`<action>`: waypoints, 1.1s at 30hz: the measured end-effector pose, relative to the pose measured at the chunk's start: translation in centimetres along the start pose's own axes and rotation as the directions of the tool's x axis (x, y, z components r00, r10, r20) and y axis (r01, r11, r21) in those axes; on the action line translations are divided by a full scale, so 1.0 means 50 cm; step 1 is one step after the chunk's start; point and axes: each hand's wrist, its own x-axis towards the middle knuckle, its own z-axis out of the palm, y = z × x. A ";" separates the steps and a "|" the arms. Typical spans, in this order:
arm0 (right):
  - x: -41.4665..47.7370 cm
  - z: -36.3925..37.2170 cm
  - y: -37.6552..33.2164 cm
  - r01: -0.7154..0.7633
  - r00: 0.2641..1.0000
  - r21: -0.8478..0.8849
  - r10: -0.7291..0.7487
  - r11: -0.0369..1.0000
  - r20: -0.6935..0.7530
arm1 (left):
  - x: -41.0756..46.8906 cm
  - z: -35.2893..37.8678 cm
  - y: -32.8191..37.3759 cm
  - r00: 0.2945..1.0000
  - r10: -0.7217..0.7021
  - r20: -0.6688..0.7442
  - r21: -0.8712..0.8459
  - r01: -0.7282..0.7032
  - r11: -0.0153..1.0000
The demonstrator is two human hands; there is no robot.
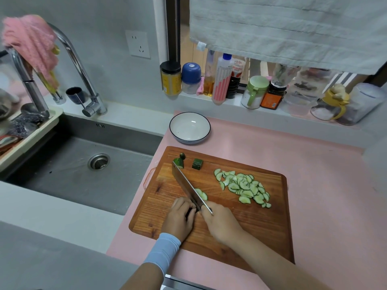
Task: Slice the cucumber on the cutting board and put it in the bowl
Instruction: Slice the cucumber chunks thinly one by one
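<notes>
A wooden cutting board (pixel 247 231) lies on a pink mat. My right hand (pixel 222 222) grips the handle of a cleaver (pixel 187 186), its blade on edge across the board. My left hand (pixel 180 216) curls its fingers over a short dark cucumber piece (pixel 191 211) just left of the blade. A few fresh slices (pixel 201 194) lie right of the blade. A pile of half-moon slices (pixel 244 187) covers the board's right side. Two cut ends (pixel 197 164) (pixel 180 160) rest at the far edge. The white bowl (pixel 206 126) with a dark rim stands behind the board, holding nothing.
A steel sink (pixel 79 170) with a tap (pixel 83 80) lies left of the mat. Jars and bottles (pixel 222 78) line the sill behind. A grey towel (pixel 293 30) hangs above them. A dish rack (pixel 27 130) sits at the far left.
</notes>
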 end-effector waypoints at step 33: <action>-0.005 0.015 -0.003 0.007 1.000 -0.034 -0.007 0.999 -0.001 | -0.003 -0.003 -0.001 1.000 -0.002 -0.018 -0.024 0.002 1.000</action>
